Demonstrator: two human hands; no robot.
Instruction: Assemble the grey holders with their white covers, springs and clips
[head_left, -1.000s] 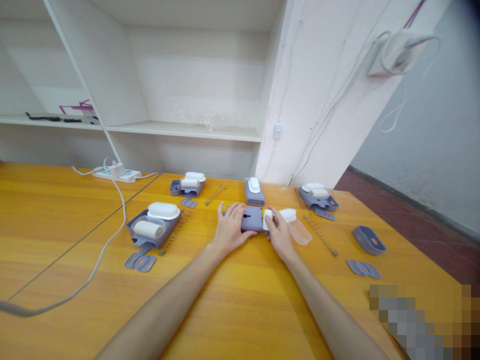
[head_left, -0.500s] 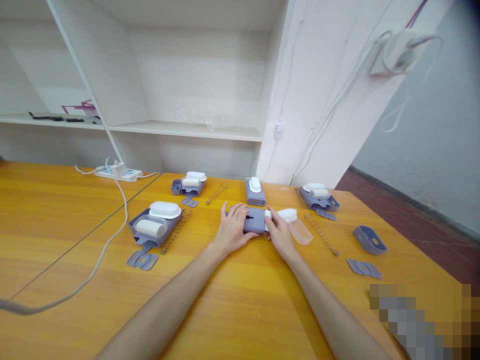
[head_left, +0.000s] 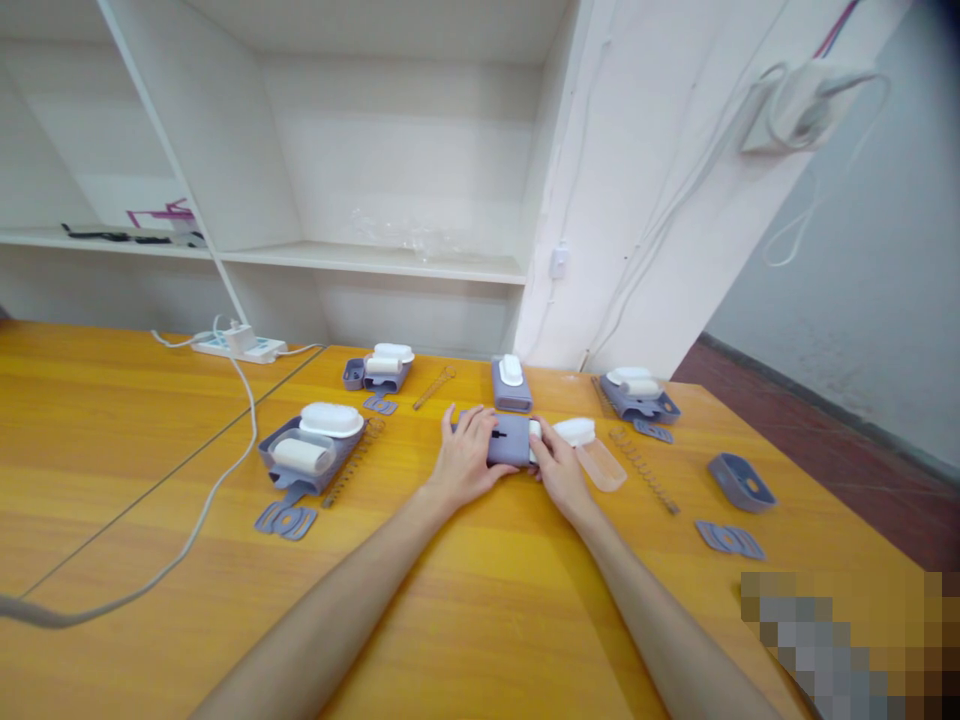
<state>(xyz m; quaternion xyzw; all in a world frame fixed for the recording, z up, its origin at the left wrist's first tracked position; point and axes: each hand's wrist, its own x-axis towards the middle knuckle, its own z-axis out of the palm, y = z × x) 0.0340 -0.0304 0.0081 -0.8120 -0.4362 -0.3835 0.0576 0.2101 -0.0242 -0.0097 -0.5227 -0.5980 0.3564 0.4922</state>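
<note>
I steady a purple housing [head_left: 510,440] mid-table with my left hand [head_left: 465,460] flat and clasping its side, so my right hand [head_left: 559,468], fingers pinched, can press a white roller [head_left: 534,441] into its end; 1 clear cover [head_left: 600,464] waits alongside.

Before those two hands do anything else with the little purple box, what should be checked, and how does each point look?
1. Left hand steadies the purple box: ok, fingers lie over its left end.
2. Right hand holds the white piece against the box's right end: ok, pressed there.
3. White piece fully seated: cannot tell, fingers hide the joint.
4. Box rests flat on the table: ok, as far as it shows.
5. Clear tray with a white cap beside the right hand: ok, close but apart from it.
6. Spring lies out of the way: ok, further right.
</note>
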